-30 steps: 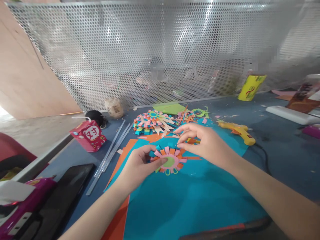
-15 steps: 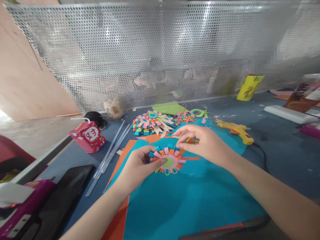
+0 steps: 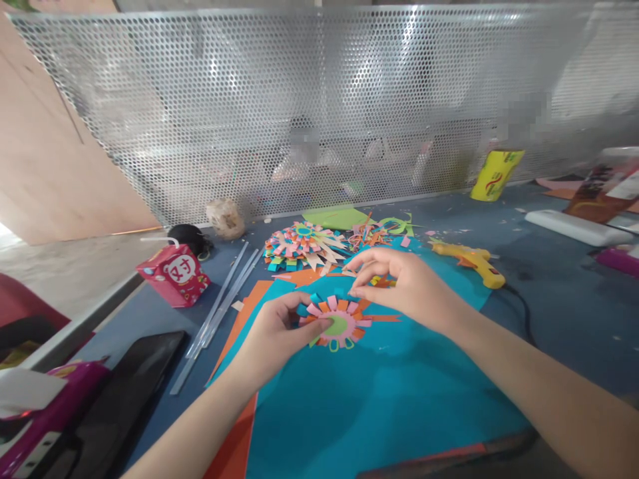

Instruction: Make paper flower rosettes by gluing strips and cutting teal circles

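My left hand point(image 3: 282, 326) is closed on a layered paper rosette point(image 3: 344, 311), its thumb pressing the green centre disc. Around that disc run rings of pink, orange and blue loops, with green loops along the lower edge and orange paper tails at the right. My right hand point(image 3: 392, 283) is at the rosette's upper right edge, thumb and fingertips drawn close together beside a blue loop. Whatever lies between those fingertips is too small to make out. Under both hands lies a large blue paper sheet point(image 3: 379, 392).
Finished rosettes point(image 3: 304, 245) sit in a pile behind, near paper scraps point(image 3: 372, 233). A yellow glue gun point(image 3: 472, 261) lies right; clear glue sticks point(image 3: 219, 313), a red drink carton point(image 3: 174, 274) and a black phone point(image 3: 134, 392) are left. A perforated metal screen point(image 3: 279, 86) stands behind.
Almost nothing differs. Both hands keep their places at the rosette, and the view has shifted very slightly.
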Demonstrator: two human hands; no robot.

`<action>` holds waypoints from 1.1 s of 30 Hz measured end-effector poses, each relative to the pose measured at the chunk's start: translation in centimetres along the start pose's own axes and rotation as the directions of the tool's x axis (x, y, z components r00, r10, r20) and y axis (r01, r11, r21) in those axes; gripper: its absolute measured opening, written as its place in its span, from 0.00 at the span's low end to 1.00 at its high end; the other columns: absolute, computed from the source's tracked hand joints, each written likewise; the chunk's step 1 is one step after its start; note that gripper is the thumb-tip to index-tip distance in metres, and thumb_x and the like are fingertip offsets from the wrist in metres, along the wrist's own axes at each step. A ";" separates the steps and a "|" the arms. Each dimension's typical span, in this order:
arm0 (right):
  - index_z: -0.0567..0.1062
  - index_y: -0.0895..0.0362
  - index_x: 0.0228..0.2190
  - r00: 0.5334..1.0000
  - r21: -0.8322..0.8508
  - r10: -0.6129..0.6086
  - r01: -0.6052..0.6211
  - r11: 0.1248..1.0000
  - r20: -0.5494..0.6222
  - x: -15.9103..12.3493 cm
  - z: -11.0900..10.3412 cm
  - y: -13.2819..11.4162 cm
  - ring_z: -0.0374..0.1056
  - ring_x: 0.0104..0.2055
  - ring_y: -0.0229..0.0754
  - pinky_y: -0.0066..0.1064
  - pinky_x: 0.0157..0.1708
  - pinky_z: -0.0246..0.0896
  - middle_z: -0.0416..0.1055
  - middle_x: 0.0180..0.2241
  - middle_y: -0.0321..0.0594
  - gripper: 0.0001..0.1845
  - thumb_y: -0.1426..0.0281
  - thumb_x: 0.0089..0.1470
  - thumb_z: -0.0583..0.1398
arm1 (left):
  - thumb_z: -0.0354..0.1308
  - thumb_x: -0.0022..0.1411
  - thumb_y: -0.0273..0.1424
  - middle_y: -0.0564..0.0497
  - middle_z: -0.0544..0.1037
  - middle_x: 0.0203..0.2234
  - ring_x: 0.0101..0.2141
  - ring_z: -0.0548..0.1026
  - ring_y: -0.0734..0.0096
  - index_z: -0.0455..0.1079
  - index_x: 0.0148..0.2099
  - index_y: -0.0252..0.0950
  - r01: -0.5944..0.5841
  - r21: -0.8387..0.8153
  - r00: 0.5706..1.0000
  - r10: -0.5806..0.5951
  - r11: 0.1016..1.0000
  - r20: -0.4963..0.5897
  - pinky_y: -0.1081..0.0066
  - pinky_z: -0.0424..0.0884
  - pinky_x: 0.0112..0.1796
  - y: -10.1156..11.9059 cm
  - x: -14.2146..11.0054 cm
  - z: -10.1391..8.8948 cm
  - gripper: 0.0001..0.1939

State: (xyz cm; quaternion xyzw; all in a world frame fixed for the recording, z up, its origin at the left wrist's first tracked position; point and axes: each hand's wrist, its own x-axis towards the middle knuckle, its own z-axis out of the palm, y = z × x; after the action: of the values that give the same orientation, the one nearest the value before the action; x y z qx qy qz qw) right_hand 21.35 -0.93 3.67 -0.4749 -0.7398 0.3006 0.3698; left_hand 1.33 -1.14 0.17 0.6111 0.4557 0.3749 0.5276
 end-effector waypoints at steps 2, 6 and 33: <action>0.70 0.54 0.36 1.000 0.004 0.005 -0.005 1.000 -0.001 0.0 0.0 0.0 0.71 0.32 0.40 0.30 0.29 0.64 0.76 0.28 0.33 0.11 0.70 0.46 0.60 | 0.65 0.43 0.29 0.55 0.71 0.23 0.24 0.68 0.76 0.67 0.29 0.33 0.001 -0.005 1.000 -0.001 1.000 0.001 0.75 0.63 0.25 0.0 0.0 0.0 0.11; 0.70 0.53 0.37 1.000 0.009 0.001 -0.001 1.000 0.005 -0.1 0.1 0.1 0.71 0.32 0.39 0.29 0.29 0.64 0.76 0.29 0.33 0.12 0.70 0.46 0.60 | 0.66 0.42 0.29 0.56 0.71 0.22 0.22 0.67 0.78 0.66 0.28 0.33 0.001 -0.001 1.000 -0.001 1.000 -0.006 0.76 0.62 0.24 -0.1 0.0 0.0 0.12; 0.72 0.54 0.28 0.930 0.241 -0.216 0.291 0.926 -0.296 0.3 -1.3 0.6 0.67 0.28 0.35 0.26 0.26 0.65 0.70 0.25 0.34 0.03 0.72 0.46 0.61 | 0.62 0.50 0.27 0.52 0.77 0.28 0.31 0.74 0.72 0.71 0.33 0.36 -0.482 0.319 0.733 0.575 0.816 -0.363 0.72 0.68 0.33 0.0 0.2 -1.8 0.06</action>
State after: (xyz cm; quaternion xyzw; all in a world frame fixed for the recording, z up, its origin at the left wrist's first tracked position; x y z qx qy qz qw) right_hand 22.66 -0.32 3.98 -0.3528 -0.6893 0.2856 0.5646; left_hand -0.25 -0.39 0.48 0.6641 0.4054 0.5902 0.2150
